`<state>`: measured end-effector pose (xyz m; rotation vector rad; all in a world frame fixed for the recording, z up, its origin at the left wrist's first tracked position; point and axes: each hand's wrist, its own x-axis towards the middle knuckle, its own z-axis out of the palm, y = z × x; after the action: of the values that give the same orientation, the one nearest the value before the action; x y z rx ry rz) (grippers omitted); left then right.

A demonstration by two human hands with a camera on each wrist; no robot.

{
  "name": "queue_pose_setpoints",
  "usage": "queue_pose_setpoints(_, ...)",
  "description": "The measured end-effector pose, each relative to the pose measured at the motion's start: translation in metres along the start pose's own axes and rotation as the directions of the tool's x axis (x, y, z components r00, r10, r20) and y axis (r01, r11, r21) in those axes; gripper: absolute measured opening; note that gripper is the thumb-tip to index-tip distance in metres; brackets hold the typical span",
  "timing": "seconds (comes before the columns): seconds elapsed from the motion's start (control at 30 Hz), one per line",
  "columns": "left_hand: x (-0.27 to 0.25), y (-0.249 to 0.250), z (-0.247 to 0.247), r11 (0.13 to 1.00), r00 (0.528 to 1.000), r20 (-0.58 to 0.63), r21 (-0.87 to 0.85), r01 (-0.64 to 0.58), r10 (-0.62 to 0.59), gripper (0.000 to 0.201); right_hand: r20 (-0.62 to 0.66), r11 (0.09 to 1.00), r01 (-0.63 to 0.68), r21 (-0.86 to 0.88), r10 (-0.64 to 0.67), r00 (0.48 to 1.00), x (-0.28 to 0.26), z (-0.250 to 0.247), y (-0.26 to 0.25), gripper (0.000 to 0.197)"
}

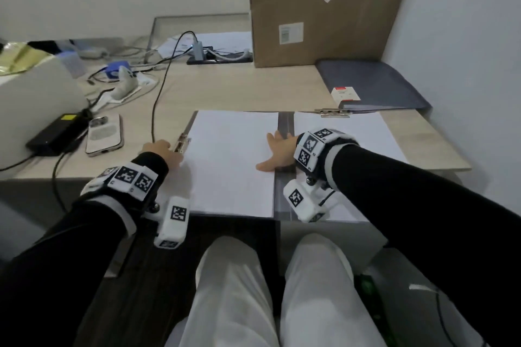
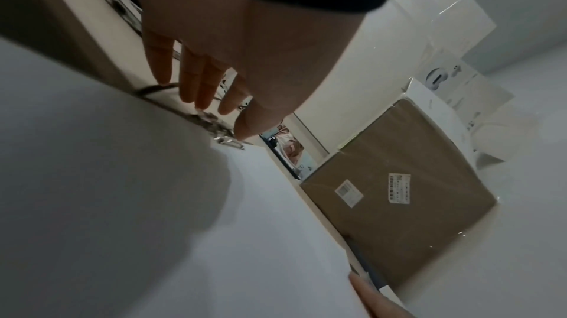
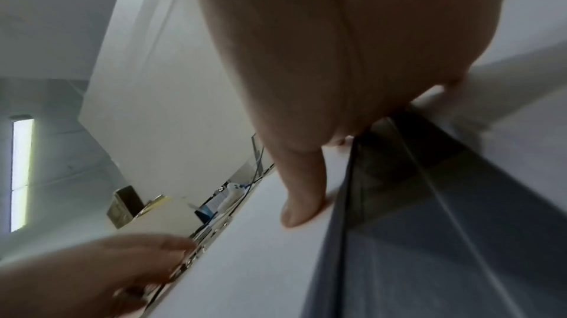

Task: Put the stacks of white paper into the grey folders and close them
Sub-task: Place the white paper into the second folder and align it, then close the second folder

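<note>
An open grey folder (image 1: 284, 124) lies on the desk in front of me, with a white paper stack (image 1: 231, 166) on its left half and another stack (image 1: 358, 132) on its right half. My left hand (image 1: 159, 149) reaches to the metal clip (image 1: 182, 144) on the left edge, its straight fingers (image 2: 199, 80) touching the clip (image 2: 214, 126). My right hand (image 1: 277, 151) lies flat on the left stack beside the spine (image 3: 429, 202), thumb (image 3: 303, 202) spread on the sheet. A second metal clip (image 1: 332, 113) sits at the top of the right stack.
A closed grey folder (image 1: 375, 84) with a small white box (image 1: 345, 94) on it lies at the back right. A tall cardboard box (image 1: 324, 8) stands behind. To the left are a phone (image 1: 104, 135), a black power brick (image 1: 56, 132) and cables (image 1: 156, 98).
</note>
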<state>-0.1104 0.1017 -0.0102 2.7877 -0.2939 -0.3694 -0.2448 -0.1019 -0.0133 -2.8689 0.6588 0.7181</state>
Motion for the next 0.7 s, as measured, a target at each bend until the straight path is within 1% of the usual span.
queue_pose_setpoints(0.1,-0.003,-0.008,0.004,0.995,0.998,0.010,0.079,0.069,-0.070,0.052,-0.009,0.999,0.002,0.051,-0.002,1.000,-0.002,0.007,0.002,0.097)
queue_pose_setpoints(0.13,-0.005,-0.007,0.004,0.993,0.997,0.022,0.093,0.071,-0.074,0.051,-0.011,0.998,0.002,0.065,-0.002,1.000,-0.004,0.007,0.002,0.096)
queue_pose_setpoints(0.23,-0.004,-0.002,-0.001,0.996,0.995,0.088,0.082,0.028,-0.035,0.048,-0.011,0.997,0.001,0.083,0.000,1.000,-0.006,0.008,0.000,0.095)
queue_pose_setpoints(0.3,-0.003,-0.002,-0.006,0.998,0.993,0.113,0.066,0.022,-0.029,0.049,-0.007,0.996,0.001,0.086,0.000,1.000,-0.007,0.008,-0.001,0.094)
queue_pose_setpoints(0.37,-0.003,-0.006,-0.012,0.999,0.991,0.135,-0.038,0.029,-0.024,0.040,-0.005,0.995,-0.001,0.104,0.002,1.000,-0.009,0.008,0.000,0.093)
queue_pose_setpoints(0.43,-0.002,-0.010,-0.020,0.977,0.991,0.130,-0.209,0.052,-0.025,0.037,-0.012,0.991,0.000,0.137,0.002,1.000,-0.012,0.008,-0.001,0.093)
queue_pose_setpoints(0.5,-0.003,-0.011,-0.033,0.922,0.993,0.115,-0.385,0.037,0.008,0.035,-0.029,0.983,-0.007,0.182,0.013,0.999,-0.016,0.008,-0.002,0.092)
queue_pose_setpoints(0.57,-0.012,-0.007,-0.052,0.822,0.988,0.131,-0.569,0.009,0.079,0.030,-0.063,0.978,-0.010,0.210,0.023,0.998,-0.023,0.002,-0.003,0.089)
queue_pose_setpoints(0.63,-0.026,0.001,-0.073,0.705,0.967,0.156,-0.708,-0.032,0.200,0.028,-0.138,0.959,0.038,0.279,0.001,0.990,-0.029,-0.011,-0.002,0.082)
queue_pose_setpoints(0.67,-0.032,0.005,-0.083,0.646,0.946,0.167,-0.762,-0.055,0.278,0.031,-0.179,0.920,0.090,0.383,-0.022,0.984,-0.035,-0.019,-0.001,0.081)
queue_pose_setpoints(0.7,-0.038,0.011,-0.091,0.585,0.916,0.174,-0.808,-0.077,0.361,0.036,-0.207,0.831,0.151,0.535,-0.045,0.977,-0.042,-0.029,0.000,0.078)
